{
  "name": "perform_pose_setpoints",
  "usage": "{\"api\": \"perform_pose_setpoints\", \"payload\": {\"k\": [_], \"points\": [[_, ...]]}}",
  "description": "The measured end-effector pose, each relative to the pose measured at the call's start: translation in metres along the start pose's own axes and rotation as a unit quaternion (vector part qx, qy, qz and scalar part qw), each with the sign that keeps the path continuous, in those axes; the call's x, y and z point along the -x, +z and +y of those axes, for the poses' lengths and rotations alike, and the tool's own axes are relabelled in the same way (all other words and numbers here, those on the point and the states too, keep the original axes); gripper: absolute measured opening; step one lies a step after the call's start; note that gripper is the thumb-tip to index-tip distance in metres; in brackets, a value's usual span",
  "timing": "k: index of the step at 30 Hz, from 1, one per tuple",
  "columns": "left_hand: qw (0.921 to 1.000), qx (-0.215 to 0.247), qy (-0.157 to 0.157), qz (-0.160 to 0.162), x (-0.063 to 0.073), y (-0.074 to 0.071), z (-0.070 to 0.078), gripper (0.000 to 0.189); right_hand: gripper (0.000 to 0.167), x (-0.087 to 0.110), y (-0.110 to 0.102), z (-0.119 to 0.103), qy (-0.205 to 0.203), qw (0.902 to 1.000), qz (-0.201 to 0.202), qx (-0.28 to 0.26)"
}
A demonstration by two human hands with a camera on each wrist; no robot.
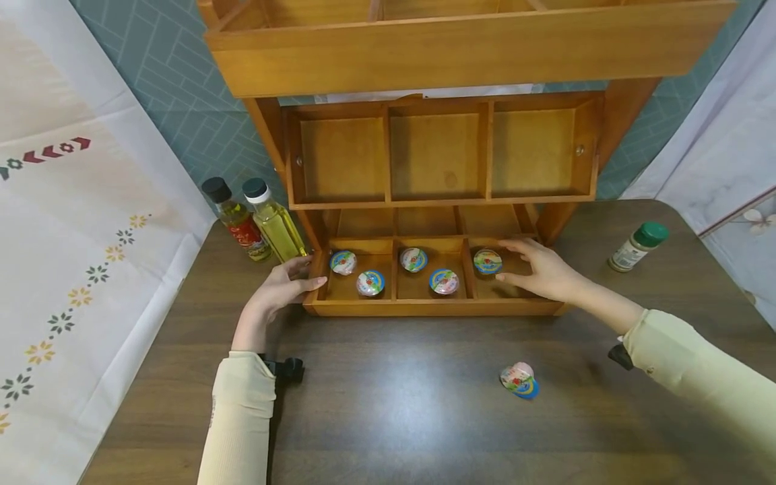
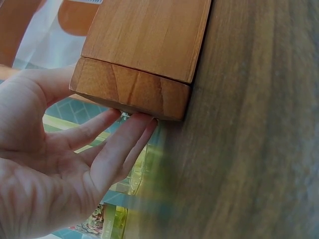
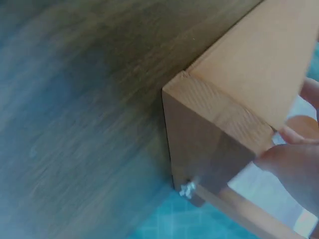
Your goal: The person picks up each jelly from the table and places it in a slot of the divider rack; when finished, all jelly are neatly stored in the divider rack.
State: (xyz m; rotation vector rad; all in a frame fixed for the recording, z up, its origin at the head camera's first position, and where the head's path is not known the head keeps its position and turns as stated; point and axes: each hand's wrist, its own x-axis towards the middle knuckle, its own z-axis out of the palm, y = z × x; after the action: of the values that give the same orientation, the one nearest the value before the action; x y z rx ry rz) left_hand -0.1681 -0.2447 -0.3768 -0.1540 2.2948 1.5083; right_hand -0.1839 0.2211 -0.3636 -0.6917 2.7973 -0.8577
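My left hand [image 1: 281, 288] holds the left end of a wooden rack's [image 1: 436, 308] bottom tray. Its thumb lies over the rim, and the fingers touch the outer side, as the left wrist view shows. My right hand [image 1: 542, 269] is over the tray's right compartment, thumb and forefinger spread beside a small jelly cup [image 1: 488, 262] with a printed lid. In the left compartment sit two more jelly cups, one at the back [image 1: 343, 263] and one in front [image 1: 370, 283]. The middle compartment has another pair, a back cup [image 1: 413, 260] and a front cup [image 1: 444, 281].
One more jelly cup [image 1: 520, 380] lies tipped on the table [image 1: 388, 404] in front of the rack. Two oil bottles, one red-labelled [image 1: 245, 229] and one plain [image 1: 275, 225], stand left. A green-capped jar [image 1: 638, 247] is at right. Higher rack tiers [image 1: 448, 57] overhang the bottom tray.
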Motion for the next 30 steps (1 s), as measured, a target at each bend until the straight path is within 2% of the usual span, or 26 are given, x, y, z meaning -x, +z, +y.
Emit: {"api": "perform_pose_setpoints", "payload": {"k": [5, 12, 24, 27, 30], "points": [[1.0, 0.001, -0.001, -0.002, 0.001, -0.001, -0.003, 0.076, 0.062, 0.021, -0.005, -0.006, -0.039, 0.9989, 0.008, 0.024], [1.0, 0.002, -0.004, -0.001, 0.004, -0.002, -0.005, 0.077, 0.065, 0.05, -0.006, -0.018, -0.062, 0.9974, 0.003, 0.036], [1.0, -0.009, 0.002, 0.0, 0.001, -0.002, 0.001, 0.075, 0.062, 0.082, -0.002, -0.027, -0.163, 0.9844, 0.054, 0.038], [1.0, -0.007, 0.005, -0.002, 0.0, -0.001, 0.001, 0.074, 0.058, 0.088, -0.001, -0.029, -0.177, 0.9819, 0.052, 0.041], [1.0, -0.001, 0.009, -0.005, 0.0, -0.001, 0.0, 0.074, 0.054, 0.097, 0.002, -0.03, -0.171, 0.9833, 0.033, 0.052]]}}
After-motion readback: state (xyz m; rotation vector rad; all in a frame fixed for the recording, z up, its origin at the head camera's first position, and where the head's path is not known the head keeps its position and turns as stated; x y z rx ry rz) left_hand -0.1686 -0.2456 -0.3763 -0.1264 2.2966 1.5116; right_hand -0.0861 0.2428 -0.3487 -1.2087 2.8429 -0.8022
